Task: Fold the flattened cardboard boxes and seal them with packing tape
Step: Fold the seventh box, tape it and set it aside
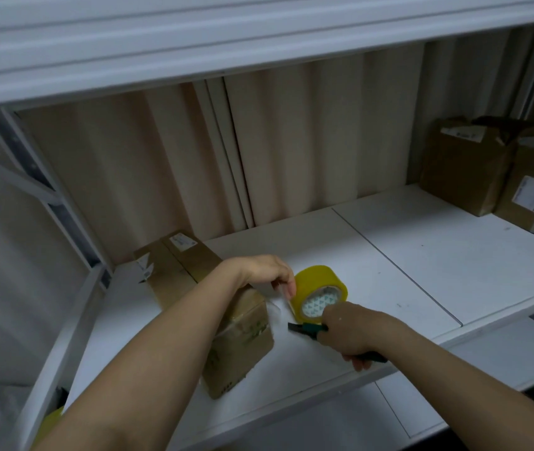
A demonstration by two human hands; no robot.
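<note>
Here my right hand (351, 333) grips a green utility knife (308, 327), blade out beside the yellow packing tape roll (321, 292). My left hand (267, 271) pinches the tape's free end above the cardboard box (239, 346) on the white shelf (421, 255).

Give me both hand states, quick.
Left hand: pinching the loose end of tape off the yellow tape roll, above the box.
Right hand: gripping a dark-handled cutter, blade toward the tape.
</note>
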